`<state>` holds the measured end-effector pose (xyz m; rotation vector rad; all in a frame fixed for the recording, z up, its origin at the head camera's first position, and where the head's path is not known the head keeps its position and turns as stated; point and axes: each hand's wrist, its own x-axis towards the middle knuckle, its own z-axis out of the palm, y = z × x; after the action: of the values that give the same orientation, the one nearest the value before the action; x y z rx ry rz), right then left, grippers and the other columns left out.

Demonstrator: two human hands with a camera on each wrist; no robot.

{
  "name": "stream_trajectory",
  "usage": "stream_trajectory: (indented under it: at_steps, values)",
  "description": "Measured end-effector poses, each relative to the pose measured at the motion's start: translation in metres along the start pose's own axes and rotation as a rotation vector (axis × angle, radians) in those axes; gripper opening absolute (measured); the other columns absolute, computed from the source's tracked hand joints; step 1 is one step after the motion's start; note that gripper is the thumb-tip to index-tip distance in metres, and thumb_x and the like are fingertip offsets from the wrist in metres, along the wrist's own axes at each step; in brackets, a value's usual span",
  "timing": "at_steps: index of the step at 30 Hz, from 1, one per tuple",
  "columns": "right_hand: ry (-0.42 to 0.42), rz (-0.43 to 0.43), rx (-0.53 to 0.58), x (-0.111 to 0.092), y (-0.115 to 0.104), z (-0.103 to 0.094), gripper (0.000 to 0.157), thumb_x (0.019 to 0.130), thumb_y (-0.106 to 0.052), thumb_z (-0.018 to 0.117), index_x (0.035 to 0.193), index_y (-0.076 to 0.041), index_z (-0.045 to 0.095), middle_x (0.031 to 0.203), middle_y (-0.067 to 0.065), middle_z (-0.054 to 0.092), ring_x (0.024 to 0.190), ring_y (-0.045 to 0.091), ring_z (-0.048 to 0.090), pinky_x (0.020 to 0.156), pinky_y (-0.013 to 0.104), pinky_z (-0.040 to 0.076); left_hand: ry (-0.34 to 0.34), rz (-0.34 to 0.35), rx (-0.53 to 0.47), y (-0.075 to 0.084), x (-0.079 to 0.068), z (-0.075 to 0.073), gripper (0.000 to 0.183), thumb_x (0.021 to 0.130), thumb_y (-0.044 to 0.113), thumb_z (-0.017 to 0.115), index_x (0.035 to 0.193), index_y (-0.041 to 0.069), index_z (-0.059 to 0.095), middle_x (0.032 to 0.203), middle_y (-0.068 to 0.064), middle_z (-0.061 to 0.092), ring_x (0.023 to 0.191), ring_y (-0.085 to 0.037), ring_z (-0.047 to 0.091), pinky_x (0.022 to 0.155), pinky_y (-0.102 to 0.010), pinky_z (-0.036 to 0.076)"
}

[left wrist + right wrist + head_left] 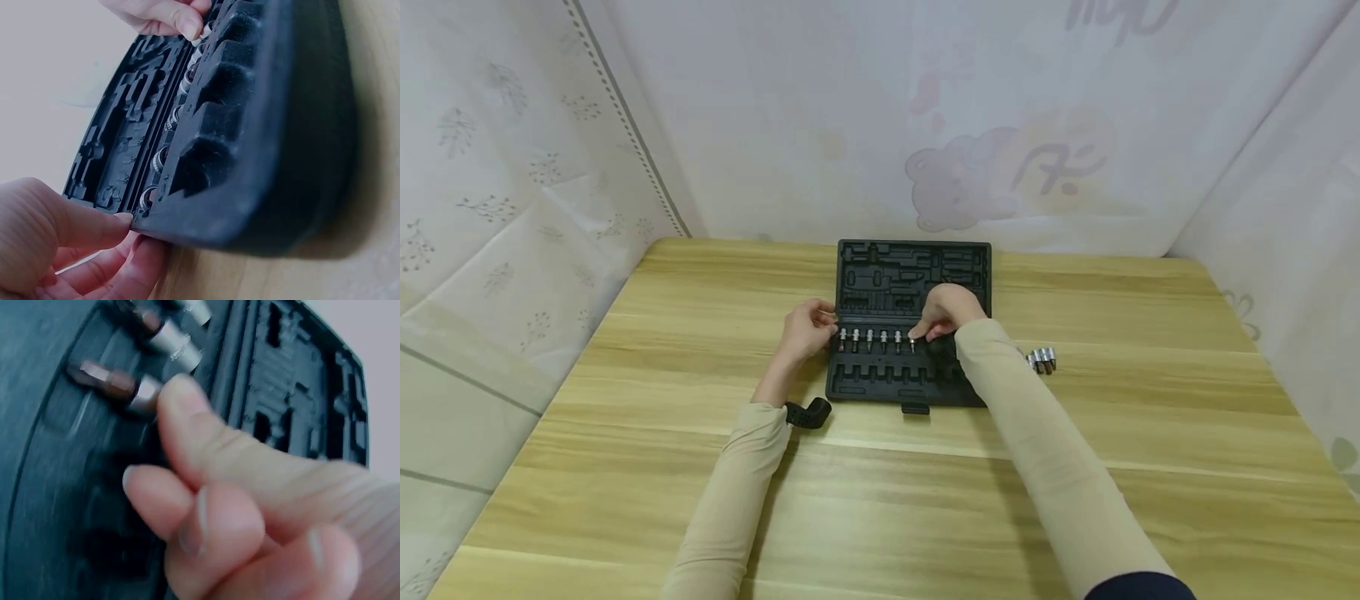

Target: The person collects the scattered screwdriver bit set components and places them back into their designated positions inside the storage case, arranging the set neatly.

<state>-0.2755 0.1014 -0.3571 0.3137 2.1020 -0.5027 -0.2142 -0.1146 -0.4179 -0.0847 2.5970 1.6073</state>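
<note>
A black plastic socket case (872, 392) lies unfolded on the table, its moulded lid at the back. Several silver bit sockets (883, 340) stand side by side along its upper row of slots. My left hand (808, 329) grips the case's left edge near the hinge, thumb above and fingers below. Over the row, my right hand (951, 308) presses its thumb on the silver end of the rightmost visible bit socket (147, 394). Its other fingers curl below, apart from that socket. My right forearm hides the case's right part.
More bit sockets (1043, 360) lie grouped on the wooden table (865, 500) to the right of the case, partly hidden by my right sleeve. A black wrist camera (808, 413) sits on my left wrist. Patterned curtains (775, 125) hang behind the table and at both sides.
</note>
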Motion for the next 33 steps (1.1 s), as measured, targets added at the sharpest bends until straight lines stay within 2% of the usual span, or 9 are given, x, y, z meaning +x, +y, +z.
stream_trajectory:
  at_steps: [6, 9, 12, 15, 20, 22, 28, 33]
  values:
    - [0.051, 0.077, -0.210, -0.001, -0.012, -0.001, 0.027, 0.082, -0.038, 0.071, 0.086, -0.011, 0.074, 0.054, -0.008, 0.059, 0.038, -0.001, 0.042, 0.054, 0.018, 0.047, -0.007, -0.002, 0.003, 0.000, -0.002, 0.000, 0.031, 0.085, -0.008, 0.059, 0.116, -0.006, 0.058, 0.097, -0.021, 0.062, 0.083, -0.029, 0.060, 0.060, -0.028, 0.053]
    - [0.080, 0.091, -0.312, -0.001, -0.020, 0.000, 0.023, 0.079, -0.038, 0.074, 0.075, -0.015, 0.075, 0.050, -0.009, 0.058, 0.037, -0.002, 0.043, 0.052, 0.017, 0.047, -0.005, 0.000, 0.004, -0.001, -0.003, 0.000, 0.031, 0.084, -0.008, 0.059, 0.115, -0.006, 0.058, 0.096, -0.021, 0.062, 0.082, -0.029, 0.060, 0.059, -0.028, 0.053]
    - [0.095, 0.094, -0.357, 0.000, -0.026, -0.001, 0.023, 0.077, -0.038, 0.076, 0.070, -0.015, 0.076, 0.049, -0.009, 0.058, 0.036, -0.002, 0.043, 0.047, 0.013, 0.042, -0.001, 0.001, 0.002, -0.002, -0.002, 0.000, 0.031, 0.084, -0.008, 0.059, 0.115, -0.006, 0.058, 0.096, -0.021, 0.062, 0.082, -0.029, 0.060, 0.059, -0.028, 0.052]
    - [0.075, 0.083, -0.339, 0.003, -0.025, -0.002, 0.024, 0.077, -0.037, 0.076, 0.070, -0.014, 0.075, 0.051, -0.008, 0.059, 0.036, 0.000, 0.041, 0.044, 0.014, 0.038, 0.003, 0.003, 0.003, -0.003, -0.002, -0.001, 0.031, 0.084, -0.008, 0.059, 0.115, -0.005, 0.058, 0.096, -0.021, 0.062, 0.082, -0.029, 0.060, 0.058, -0.028, 0.052]
    - [0.005, -0.039, -0.283, 0.005, -0.020, -0.003, 0.021, 0.085, -0.028, 0.070, 0.077, -0.009, 0.071, 0.053, -0.005, 0.055, 0.038, 0.001, 0.035, 0.046, 0.016, 0.036, 0.011, 0.000, 0.006, -0.002, -0.003, -0.002, 0.031, 0.084, -0.008, 0.059, 0.115, -0.005, 0.058, 0.095, -0.020, 0.061, 0.082, -0.030, 0.060, 0.058, -0.029, 0.052]
    - [0.005, -0.078, -0.268, 0.005, -0.017, -0.004, 0.020, 0.087, -0.026, 0.068, 0.079, -0.007, 0.071, 0.052, -0.005, 0.055, 0.038, 0.001, 0.034, 0.047, 0.016, 0.035, 0.011, 0.000, 0.004, -0.002, -0.003, -0.002, 0.031, 0.084, -0.008, 0.060, 0.115, -0.005, 0.058, 0.096, -0.021, 0.062, 0.082, -0.030, 0.061, 0.059, -0.029, 0.052]
    - [0.016, -0.069, -0.255, 0.004, -0.015, -0.003, 0.022, 0.087, -0.025, 0.067, 0.091, -0.004, 0.071, 0.051, -0.005, 0.055, 0.037, 0.001, 0.035, 0.046, 0.016, 0.035, -0.001, 0.005, 0.009, -0.002, -0.003, -0.001, 0.031, 0.085, -0.007, 0.060, 0.115, -0.005, 0.058, 0.097, -0.021, 0.062, 0.084, -0.030, 0.061, 0.060, -0.029, 0.053]
    - [0.009, -0.033, -0.352, 0.005, -0.022, -0.005, 0.024, 0.088, -0.027, 0.066, 0.093, -0.005, 0.072, 0.052, -0.007, 0.057, 0.037, 0.000, 0.034, 0.045, 0.014, 0.034, -0.002, 0.021, 0.023, -0.002, 0.000, -0.001, 0.030, 0.085, -0.006, 0.060, 0.115, -0.005, 0.058, 0.098, -0.022, 0.063, 0.083, -0.030, 0.061, 0.060, -0.030, 0.053]
